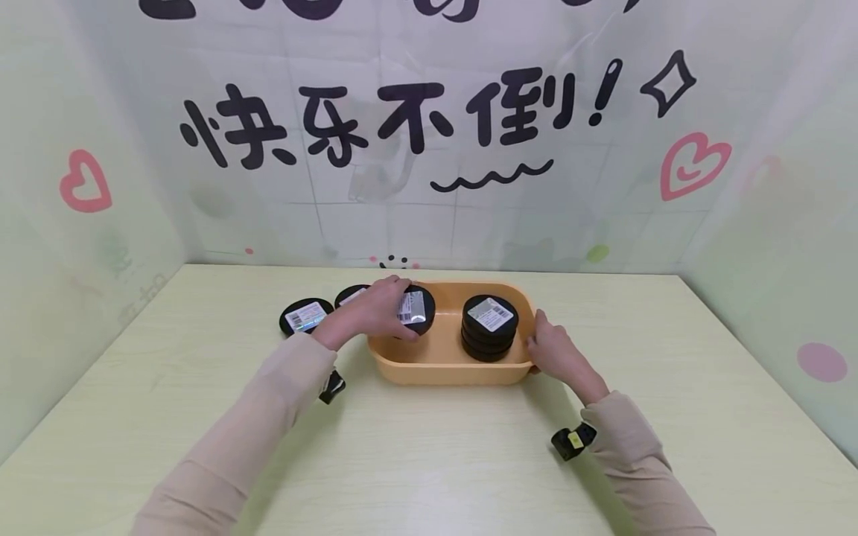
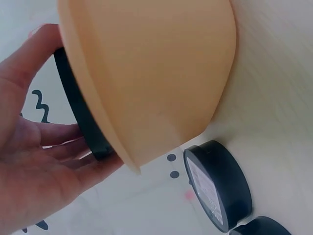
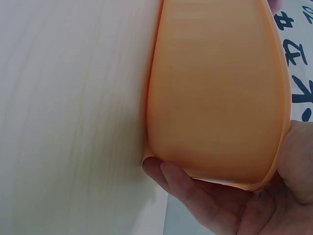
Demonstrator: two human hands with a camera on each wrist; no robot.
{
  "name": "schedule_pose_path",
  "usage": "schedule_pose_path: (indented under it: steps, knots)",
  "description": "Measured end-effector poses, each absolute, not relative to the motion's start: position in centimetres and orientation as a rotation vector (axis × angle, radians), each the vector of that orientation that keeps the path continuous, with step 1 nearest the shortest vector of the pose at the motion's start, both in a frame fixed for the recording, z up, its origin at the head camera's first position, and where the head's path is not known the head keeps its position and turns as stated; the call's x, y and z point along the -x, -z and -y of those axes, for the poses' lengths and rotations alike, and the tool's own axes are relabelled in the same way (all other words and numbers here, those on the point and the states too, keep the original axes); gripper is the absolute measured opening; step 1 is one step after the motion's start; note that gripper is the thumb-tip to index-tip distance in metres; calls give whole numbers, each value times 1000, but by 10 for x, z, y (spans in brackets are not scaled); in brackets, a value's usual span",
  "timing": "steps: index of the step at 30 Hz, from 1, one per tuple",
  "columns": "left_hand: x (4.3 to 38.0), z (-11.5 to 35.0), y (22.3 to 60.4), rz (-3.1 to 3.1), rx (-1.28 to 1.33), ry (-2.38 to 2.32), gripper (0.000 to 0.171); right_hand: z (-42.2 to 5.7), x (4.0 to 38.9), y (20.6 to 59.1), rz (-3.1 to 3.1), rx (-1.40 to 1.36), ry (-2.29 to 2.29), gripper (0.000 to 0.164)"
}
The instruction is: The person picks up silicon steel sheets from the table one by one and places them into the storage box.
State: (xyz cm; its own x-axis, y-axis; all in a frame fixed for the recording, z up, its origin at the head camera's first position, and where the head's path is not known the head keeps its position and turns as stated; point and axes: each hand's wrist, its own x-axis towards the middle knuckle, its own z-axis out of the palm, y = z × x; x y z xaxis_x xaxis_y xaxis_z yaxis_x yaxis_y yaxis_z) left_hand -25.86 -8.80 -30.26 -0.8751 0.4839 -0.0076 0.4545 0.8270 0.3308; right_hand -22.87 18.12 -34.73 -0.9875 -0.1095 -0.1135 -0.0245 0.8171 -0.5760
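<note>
An orange plastic bin stands on the table. My left hand holds a black round disc with a silvery label over the left part of the bin. In the left wrist view, thumb and fingers span this disc near the rim. A stack of several similar black discs sits in the bin's right half, a white label on top. At the bin's right end my right hand grips the wall; in the right wrist view its fingers lie against that end of the bin.
Two more labelled black discs lie on the table left of the bin: one nearer disc and another disc, partly hidden by the left arm. A printed white cloth hangs behind the pale table.
</note>
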Motion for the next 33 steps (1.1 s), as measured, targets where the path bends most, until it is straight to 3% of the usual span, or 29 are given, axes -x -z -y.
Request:
schedule_pose_path:
  steps: [17, 33]
  knots:
    - [279, 83, 327, -2884, -871, -456, 83, -180, 233, 350, -2873, 112, 892, 44]
    - [281, 74, 337, -2849, -826, -279, 78, -180, 234, 351, -2882, 116, 912, 44]
